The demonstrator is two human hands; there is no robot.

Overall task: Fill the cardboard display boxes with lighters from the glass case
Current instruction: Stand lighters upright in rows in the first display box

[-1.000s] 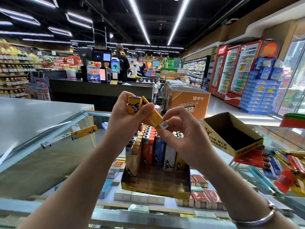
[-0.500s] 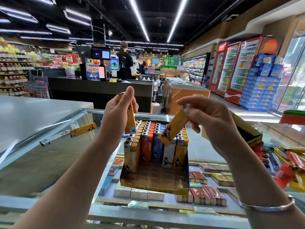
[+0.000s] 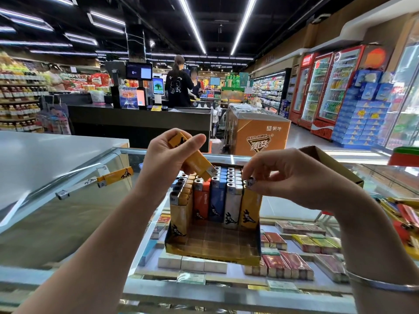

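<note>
Head view, display box front rows bare

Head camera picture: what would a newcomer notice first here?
First, the two hands in the middle: the left hand holds yellow lighters tilted above the display box, while the right hand pinches the top of a yellow lighter standing in the box's right column. The box rests on the glass case.
</note>
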